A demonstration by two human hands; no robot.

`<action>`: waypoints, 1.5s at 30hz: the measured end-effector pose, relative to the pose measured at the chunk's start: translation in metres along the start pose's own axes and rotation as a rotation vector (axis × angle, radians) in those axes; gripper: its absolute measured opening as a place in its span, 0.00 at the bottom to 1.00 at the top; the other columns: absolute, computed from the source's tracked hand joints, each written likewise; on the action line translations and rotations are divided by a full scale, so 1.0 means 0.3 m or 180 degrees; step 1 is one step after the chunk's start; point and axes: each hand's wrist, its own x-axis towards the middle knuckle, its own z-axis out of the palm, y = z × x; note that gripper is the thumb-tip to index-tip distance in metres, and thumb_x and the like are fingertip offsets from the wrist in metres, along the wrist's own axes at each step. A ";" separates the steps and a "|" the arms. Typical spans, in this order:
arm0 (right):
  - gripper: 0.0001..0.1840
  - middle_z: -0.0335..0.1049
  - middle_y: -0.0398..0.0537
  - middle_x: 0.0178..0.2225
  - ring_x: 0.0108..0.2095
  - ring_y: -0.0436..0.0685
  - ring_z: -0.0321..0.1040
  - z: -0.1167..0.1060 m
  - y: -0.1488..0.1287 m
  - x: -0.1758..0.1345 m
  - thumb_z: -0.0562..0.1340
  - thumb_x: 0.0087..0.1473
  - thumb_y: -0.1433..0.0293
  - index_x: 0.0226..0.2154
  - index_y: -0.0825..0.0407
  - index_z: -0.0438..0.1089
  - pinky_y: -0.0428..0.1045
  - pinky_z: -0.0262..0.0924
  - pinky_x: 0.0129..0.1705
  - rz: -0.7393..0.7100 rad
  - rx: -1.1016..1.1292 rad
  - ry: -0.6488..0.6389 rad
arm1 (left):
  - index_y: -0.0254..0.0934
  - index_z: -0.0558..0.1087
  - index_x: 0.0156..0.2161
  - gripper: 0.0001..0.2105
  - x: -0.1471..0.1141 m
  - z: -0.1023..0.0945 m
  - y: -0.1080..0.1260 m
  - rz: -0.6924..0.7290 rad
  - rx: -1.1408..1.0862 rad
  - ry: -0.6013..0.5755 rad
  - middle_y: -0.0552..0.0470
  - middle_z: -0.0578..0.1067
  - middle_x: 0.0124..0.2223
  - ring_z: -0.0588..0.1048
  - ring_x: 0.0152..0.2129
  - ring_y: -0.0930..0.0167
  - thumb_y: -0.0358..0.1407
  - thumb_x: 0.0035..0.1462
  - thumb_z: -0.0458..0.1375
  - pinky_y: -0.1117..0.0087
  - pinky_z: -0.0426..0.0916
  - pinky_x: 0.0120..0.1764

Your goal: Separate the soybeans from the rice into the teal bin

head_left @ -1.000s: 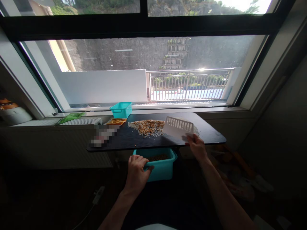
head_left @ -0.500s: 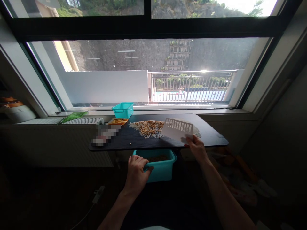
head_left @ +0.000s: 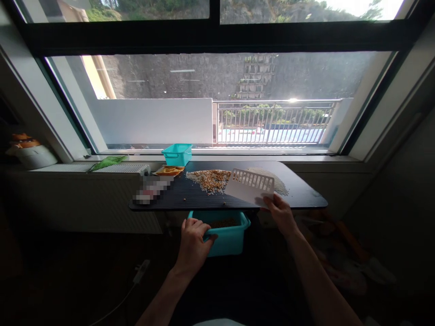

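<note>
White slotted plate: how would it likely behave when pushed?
The white slotted plate is probably fairly stiff: it looks flat though gripped only at one corner by the right hand. It seems likely light, being thin and slotted.

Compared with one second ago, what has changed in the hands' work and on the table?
The right hand has moved the slotted scraper slightly left over the table, toward the mixed grain pile. A loose grain now shows near the front edge. The left hand still grips the lower turquoise box; neither hand took or released anything.
</note>
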 end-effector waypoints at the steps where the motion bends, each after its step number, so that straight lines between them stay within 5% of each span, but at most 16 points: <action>1: 0.30 0.76 0.45 0.31 0.35 0.60 0.75 0.004 -0.002 -0.008 0.72 0.34 0.47 0.34 0.51 0.75 0.53 0.75 0.32 0.0014 0.0008 -0.0040 | 0.39 0.77 0.30 0.02 -0.001 -0.002 -0.002 -0.0003 0.0003 0.0002 0.52 0.77 0.30 0.70 0.38 0.60 0.33 0.51 0.65 0.45 0.63 0.52; 9: 0.28 0.78 0.48 0.33 0.32 0.60 0.75 0.046 -0.025 -0.096 0.72 0.35 0.48 0.34 0.51 0.77 0.53 0.74 0.30 0.0078 0.0067 -0.0570 | 0.38 0.77 0.31 0.02 -0.012 -0.030 -0.031 -0.0053 0.0071 0.0039 0.52 0.77 0.30 0.71 0.38 0.61 0.33 0.50 0.66 0.47 0.64 0.52; 18: 0.22 0.76 0.46 0.30 0.32 0.58 0.74 0.440 0.019 0.007 0.69 0.40 0.50 0.29 0.50 0.74 0.53 0.72 0.31 -0.0157 0.0251 -0.1020 | 0.38 0.77 0.30 0.01 -0.044 -0.142 -0.152 -0.0126 0.0327 0.0196 0.51 0.77 0.30 0.71 0.37 0.60 0.31 0.50 0.65 0.51 0.67 0.47; 21: 0.20 0.76 0.46 0.30 0.31 0.57 0.74 0.504 0.026 0.013 0.69 0.41 0.51 0.29 0.50 0.74 0.52 0.72 0.31 -0.0175 0.0242 -0.1150 | 0.38 0.77 0.29 0.01 -0.048 -0.174 -0.188 -0.0172 0.0407 0.0255 0.50 0.77 0.30 0.71 0.37 0.60 0.31 0.49 0.64 0.51 0.66 0.46; 26: 0.21 0.75 0.46 0.29 0.31 0.58 0.74 0.413 0.005 0.000 0.70 0.39 0.52 0.28 0.51 0.74 0.53 0.73 0.29 -0.0184 0.0129 -0.1198 | 0.38 0.77 0.30 0.01 -0.053 -0.185 -0.201 -0.0238 0.0428 0.0272 0.50 0.77 0.30 0.71 0.36 0.60 0.33 0.49 0.65 0.50 0.65 0.48; 33: 0.23 0.77 0.48 0.35 0.36 0.59 0.75 0.213 -0.034 0.055 0.68 0.44 0.51 0.37 0.50 0.75 0.53 0.73 0.34 -0.0331 -0.0146 -0.0453 | 0.40 0.76 0.29 0.02 -0.046 -0.156 -0.138 -0.0200 0.0295 0.0146 0.52 0.77 0.30 0.71 0.37 0.61 0.34 0.49 0.65 0.50 0.65 0.49; 45: 0.22 0.75 0.47 0.30 0.32 0.58 0.73 0.254 -0.022 0.046 0.68 0.41 0.50 0.32 0.50 0.74 0.53 0.71 0.30 -0.0264 -0.0296 -0.0576 | 0.39 0.76 0.29 0.02 -0.033 -0.145 -0.107 -0.0183 0.0175 0.0054 0.51 0.77 0.30 0.71 0.37 0.60 0.33 0.50 0.65 0.49 0.65 0.50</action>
